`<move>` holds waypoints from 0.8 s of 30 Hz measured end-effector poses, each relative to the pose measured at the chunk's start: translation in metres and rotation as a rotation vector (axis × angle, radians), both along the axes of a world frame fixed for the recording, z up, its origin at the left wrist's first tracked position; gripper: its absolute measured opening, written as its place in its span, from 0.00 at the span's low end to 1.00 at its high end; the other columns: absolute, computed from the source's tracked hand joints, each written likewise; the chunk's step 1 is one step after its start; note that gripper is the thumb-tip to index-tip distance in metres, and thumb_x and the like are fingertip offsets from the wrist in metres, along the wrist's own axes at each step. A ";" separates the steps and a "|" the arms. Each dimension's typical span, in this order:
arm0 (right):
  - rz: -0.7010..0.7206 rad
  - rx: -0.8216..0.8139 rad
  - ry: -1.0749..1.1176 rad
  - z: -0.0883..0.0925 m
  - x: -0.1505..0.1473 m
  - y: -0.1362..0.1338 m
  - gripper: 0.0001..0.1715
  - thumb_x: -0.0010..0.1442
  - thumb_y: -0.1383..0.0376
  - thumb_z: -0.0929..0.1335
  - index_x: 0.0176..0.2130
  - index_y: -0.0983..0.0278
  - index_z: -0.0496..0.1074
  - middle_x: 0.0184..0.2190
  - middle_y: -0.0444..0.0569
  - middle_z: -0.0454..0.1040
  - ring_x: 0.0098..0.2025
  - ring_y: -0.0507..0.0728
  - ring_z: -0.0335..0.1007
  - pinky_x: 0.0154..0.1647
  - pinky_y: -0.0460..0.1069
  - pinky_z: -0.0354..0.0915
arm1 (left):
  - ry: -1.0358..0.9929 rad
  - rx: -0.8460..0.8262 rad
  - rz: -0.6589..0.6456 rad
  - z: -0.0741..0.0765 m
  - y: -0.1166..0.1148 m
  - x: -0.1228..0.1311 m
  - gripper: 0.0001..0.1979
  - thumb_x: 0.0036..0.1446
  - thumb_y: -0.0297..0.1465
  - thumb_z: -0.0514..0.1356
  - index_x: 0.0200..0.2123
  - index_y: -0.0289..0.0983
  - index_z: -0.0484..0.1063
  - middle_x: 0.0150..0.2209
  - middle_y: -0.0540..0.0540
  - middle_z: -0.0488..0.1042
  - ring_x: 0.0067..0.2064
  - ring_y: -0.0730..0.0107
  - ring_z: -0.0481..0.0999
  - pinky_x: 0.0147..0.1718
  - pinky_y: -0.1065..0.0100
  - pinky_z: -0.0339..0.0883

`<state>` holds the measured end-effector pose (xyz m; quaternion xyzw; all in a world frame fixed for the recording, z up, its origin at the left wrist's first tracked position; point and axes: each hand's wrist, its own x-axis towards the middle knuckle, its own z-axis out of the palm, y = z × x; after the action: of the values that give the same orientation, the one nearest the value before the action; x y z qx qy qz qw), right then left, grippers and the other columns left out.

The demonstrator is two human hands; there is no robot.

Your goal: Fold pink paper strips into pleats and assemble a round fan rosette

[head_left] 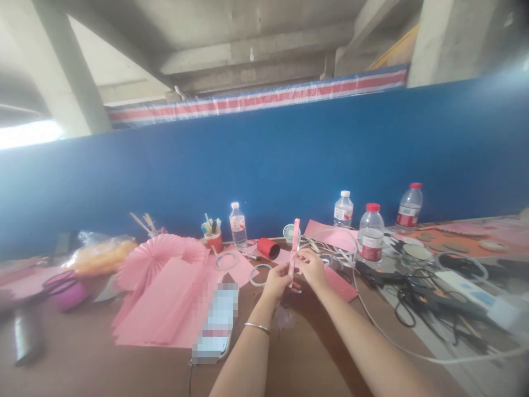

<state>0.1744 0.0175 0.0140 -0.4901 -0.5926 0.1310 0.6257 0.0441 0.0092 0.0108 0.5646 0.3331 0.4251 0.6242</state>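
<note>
Observed: a folded pink paper strip (296, 234) is held above the bench (322, 358), centre of view, between both of the person's hands. Its long axis runs near upright, leaning slightly right at the top. The upper part stands free above the hands and the lower end is taken in between them. The left hand (276, 281), with a bracelet (257, 327) at the wrist, has its fingers closed on the lower end from the left. The right hand (312, 269) has its fingers closed on the strip just above, from the right. Both hands are in contact with the strip, neither nearer than the other, though blur hides the exact fingertip placement. On the bench, a blurred-out phone (217, 322) lies on pink paper sheets (165, 309) to the left, beside a pleated pink paper fan (157, 256). A tape roll (259, 274) lies just beyond the left hand, and a red cup (268, 248) lies on its side behind it. A water bottle (371, 231) stands to the right, near tangled cables (417, 300).
</note>
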 end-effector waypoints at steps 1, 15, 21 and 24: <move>0.002 0.003 0.005 0.000 0.000 0.000 0.10 0.48 0.61 0.65 0.29 0.63 0.73 0.31 0.48 0.71 0.30 0.54 0.66 0.30 0.48 0.62 | 0.003 0.002 -0.002 0.000 0.000 0.000 0.25 0.39 0.23 0.56 0.46 0.35 0.66 0.44 0.39 0.69 0.22 0.75 0.72 0.19 0.73 0.66; -0.044 -0.014 0.054 0.002 0.002 0.000 0.11 0.45 0.59 0.65 0.27 0.63 0.72 0.28 0.48 0.71 0.28 0.54 0.64 0.29 0.48 0.61 | -0.020 0.003 -0.056 0.012 -0.008 -0.002 0.25 0.40 0.24 0.57 0.46 0.34 0.66 0.46 0.37 0.68 0.23 0.73 0.73 0.19 0.73 0.66; -0.011 -0.077 0.134 -0.002 0.001 0.003 0.13 0.44 0.60 0.67 0.32 0.63 0.71 0.27 0.47 0.69 0.27 0.53 0.64 0.25 0.47 0.62 | -0.014 0.000 -0.046 0.008 -0.005 -0.001 0.23 0.39 0.26 0.60 0.44 0.35 0.66 0.44 0.38 0.69 0.24 0.71 0.74 0.19 0.73 0.66; 0.020 -0.044 0.254 -0.006 0.000 0.006 0.14 0.42 0.62 0.68 0.32 0.63 0.65 0.25 0.44 0.67 0.27 0.53 0.65 0.26 0.48 0.63 | -0.010 0.017 -0.044 0.008 -0.005 -0.001 0.23 0.39 0.28 0.61 0.43 0.35 0.66 0.42 0.39 0.70 0.23 0.70 0.74 0.19 0.73 0.65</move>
<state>0.1744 0.0237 0.0084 -0.4774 -0.5105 0.2113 0.6833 0.0428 0.0044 0.0184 0.5749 0.3137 0.4168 0.6303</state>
